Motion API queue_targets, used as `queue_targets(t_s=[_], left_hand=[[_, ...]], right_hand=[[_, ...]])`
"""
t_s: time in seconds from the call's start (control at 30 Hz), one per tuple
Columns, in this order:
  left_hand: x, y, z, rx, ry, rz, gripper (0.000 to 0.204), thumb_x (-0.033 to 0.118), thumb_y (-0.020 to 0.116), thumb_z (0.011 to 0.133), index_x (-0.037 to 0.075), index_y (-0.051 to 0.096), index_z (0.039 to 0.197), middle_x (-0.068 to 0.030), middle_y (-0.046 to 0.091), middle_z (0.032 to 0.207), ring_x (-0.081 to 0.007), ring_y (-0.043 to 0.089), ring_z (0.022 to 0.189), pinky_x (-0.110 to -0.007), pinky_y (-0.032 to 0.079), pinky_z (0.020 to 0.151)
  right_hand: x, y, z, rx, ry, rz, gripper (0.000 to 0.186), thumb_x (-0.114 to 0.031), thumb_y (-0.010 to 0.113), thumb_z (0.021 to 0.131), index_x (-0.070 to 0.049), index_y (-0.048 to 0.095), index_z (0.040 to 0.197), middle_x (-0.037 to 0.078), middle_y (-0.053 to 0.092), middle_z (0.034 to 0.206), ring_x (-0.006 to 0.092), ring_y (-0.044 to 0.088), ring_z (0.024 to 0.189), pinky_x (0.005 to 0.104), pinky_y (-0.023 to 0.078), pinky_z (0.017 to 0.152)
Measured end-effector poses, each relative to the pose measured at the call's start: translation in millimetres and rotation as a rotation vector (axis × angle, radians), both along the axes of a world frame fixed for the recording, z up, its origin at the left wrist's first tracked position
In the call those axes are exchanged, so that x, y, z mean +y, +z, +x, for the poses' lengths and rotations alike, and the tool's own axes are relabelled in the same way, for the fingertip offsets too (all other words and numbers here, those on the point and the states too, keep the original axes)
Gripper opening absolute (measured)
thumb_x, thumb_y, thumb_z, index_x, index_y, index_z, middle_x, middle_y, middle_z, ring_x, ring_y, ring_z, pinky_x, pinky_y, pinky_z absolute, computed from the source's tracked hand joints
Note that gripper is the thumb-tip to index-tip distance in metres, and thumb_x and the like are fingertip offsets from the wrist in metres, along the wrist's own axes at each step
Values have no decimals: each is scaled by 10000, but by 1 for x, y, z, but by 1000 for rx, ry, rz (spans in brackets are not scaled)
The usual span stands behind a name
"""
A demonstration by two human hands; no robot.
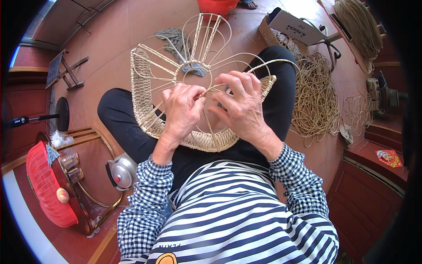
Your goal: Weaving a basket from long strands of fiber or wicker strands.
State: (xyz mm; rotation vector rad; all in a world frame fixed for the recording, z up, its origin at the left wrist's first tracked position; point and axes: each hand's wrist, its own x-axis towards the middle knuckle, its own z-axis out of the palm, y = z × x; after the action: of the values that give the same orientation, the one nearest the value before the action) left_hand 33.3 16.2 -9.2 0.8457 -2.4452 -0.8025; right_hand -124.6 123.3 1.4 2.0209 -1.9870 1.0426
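Observation:
A round frame of wire spokes wrapped in pale twisted cord, with a woven straw rim, rests across my lap. My left hand is closed, pinching the pale cord at the small middle ring. Close by on the right, my right hand has its fingers curved and apart, the fingertips beside the cord where it meets the ring. From there the cord loops over my right knee. Part of the ring and the cord's crossing are hidden under my fingers.
A big heap of loose cord lies on the floor at right, beside a white box. At left stand a metal kettle, a red plastic basket and a small wooden stool. A red bucket is ahead.

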Motion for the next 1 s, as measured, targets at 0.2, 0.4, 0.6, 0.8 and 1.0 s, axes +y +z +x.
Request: queue_targets(t_s=[0.2, 0.4, 0.6, 0.8, 1.0], left_hand=[[-2, 4, -4, -77, -19, 9, 140, 256, 680, 881, 128, 716, 923, 22, 660, 799, -177, 595, 879, -382, 335, 840], [-1, -8, -11, -102, 94, -53, 195, 284, 619, 954, 146, 691, 837, 34, 635, 740, -168, 579, 799, -377, 323, 778], [7, -14, -16, -28, 174, -205, 177, 271, 623, 960, 144, 690, 856, 22, 636, 725, -174, 582, 733, -362, 326, 785], [12, -12, -15, 162, 210, -152, 38, 148, 713, 899, 128, 717, 931, 23, 659, 723, -162, 596, 687, -334, 358, 796], [12, -14, -8, 109, 170, -211, 77, 144, 700, 894, 140, 725, 968, -4, 681, 789, -190, 628, 809, -386, 366, 904]], right_hand=[[-4, -9, 11, 53, -141, 95, 404, -203, 824, 634, -115, 587, 949, 38, 585, 1089, 246, 568, 1071, 433, 393, 930], [-7, -14, 10, 150, -101, 5, 307, -113, 759, 665, -127, 634, 945, 30, 595, 1074, 229, 577, 1030, 430, 399, 918], [-1, -5, 12, 134, -74, -68, 265, -132, 771, 677, -146, 692, 930, 10, 598, 1082, 205, 573, 1010, 433, 392, 918], [2, -8, 10, 114, -93, -18, 173, -173, 735, 745, -139, 688, 908, 38, 638, 1169, 214, 603, 1089, 455, 373, 980], [-15, -12, -3, -148, 72, -41, 160, -62, 736, 791, -41, 637, 915, 141, 626, 1220, 312, 643, 1078, 412, 522, 915]])
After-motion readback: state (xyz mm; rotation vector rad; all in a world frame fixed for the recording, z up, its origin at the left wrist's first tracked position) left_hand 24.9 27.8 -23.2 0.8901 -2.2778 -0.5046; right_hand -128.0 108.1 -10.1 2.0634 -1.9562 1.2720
